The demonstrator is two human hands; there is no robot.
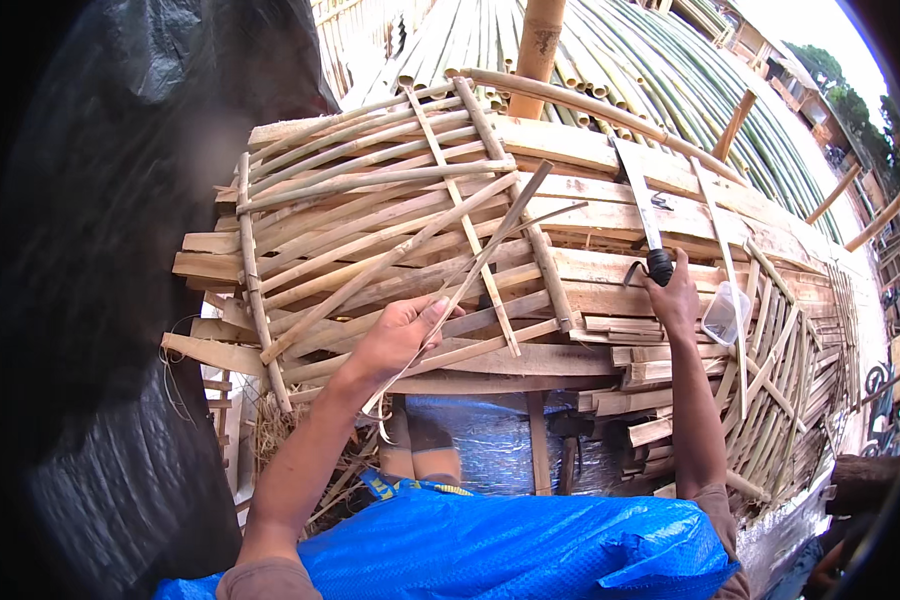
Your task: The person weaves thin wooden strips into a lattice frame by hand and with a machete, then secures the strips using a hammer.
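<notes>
My left hand [405, 340] is closed around a few thin split bamboo strips [490, 245], which slant up to the right; a curled shaving hangs below the hand. Under them lies a lattice panel [365, 190] of bamboo slats fixed to round end sticks. To the right, my right hand [675, 298] has its fingers round the black handle of a machete [640, 195]. The long blade points away from me, over the stacked planks. Beside that hand is a clear plastic tub [722, 315].
Rough wooden planks [590, 215] form the bench surface. A second slatted panel [780, 375] leans at the right, and a blue plastic sheet [510, 540] covers my lap. Dark plastic sheeting [140, 300] hangs at the left. Beyond the bench lie long bamboo poles [690, 90] and an upright post [538, 50].
</notes>
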